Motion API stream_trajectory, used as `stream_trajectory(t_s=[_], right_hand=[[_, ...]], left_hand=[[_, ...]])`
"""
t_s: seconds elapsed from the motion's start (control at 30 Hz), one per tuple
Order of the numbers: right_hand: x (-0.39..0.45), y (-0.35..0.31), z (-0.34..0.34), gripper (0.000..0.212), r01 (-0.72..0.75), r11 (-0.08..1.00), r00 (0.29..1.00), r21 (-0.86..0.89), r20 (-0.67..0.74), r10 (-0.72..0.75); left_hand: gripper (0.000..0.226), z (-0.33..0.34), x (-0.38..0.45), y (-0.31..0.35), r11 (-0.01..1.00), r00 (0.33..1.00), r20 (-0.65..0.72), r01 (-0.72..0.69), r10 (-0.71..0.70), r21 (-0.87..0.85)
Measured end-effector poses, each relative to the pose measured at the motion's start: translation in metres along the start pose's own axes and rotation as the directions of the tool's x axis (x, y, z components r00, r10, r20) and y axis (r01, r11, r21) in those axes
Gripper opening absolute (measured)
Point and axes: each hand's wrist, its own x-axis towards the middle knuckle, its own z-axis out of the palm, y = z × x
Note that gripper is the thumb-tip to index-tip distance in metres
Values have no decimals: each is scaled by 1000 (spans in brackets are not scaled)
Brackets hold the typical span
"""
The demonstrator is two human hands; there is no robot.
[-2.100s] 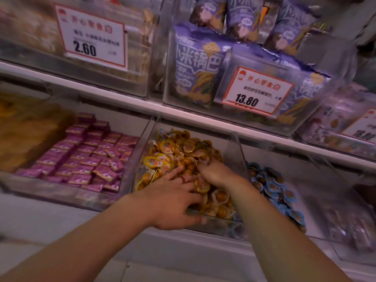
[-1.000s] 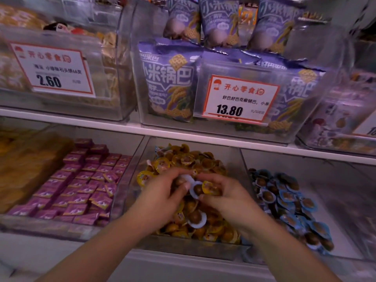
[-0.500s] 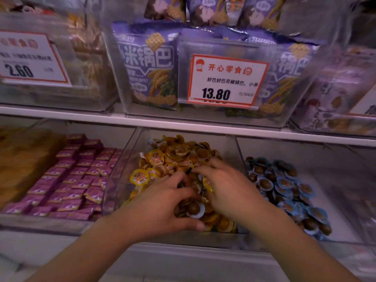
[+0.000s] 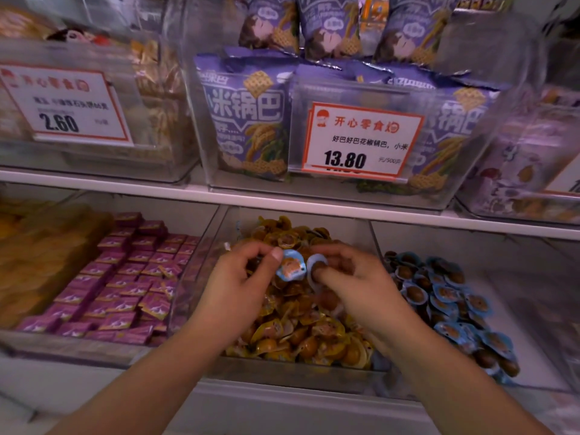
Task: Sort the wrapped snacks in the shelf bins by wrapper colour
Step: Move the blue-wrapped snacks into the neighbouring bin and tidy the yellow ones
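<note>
My left hand (image 4: 241, 287) and right hand (image 4: 354, 284) are both bare, no gloves, no rings. Forearms bare too, right to the bottom edge, no sleeve or watch showing. Nails short, unpainted on the thumb I see.

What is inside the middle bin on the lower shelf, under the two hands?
The middle bin holds a heap of yellow-wrapped snacks. The left hand pinches a blue-wrapped snack. Both hands cover part of the heap.

Two hands (image 4: 238, 287), two price cards (image 4: 361, 141) (2.60 and 13.80), two blue-wrapped snacks (image 4: 290, 266) held up.
</note>
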Motion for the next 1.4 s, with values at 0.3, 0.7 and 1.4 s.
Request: stream_trajectory(t_s=[0.3,0.7,1.4], right_hand=[[-18,-10,18,42,-432,662,893,612,391,222],[-11,0,-96,8,157,951,934,-267,-272,-230],[6,19,107,49,612,295,790,-734,586,-181]], left_hand=[[39,18,-19,11,994,984,148,-108,103,29],[26,-33,-7,6,813,908,171,-420,384,403],[34,-118,-36,-21,859,954,263,-251,143,446]])
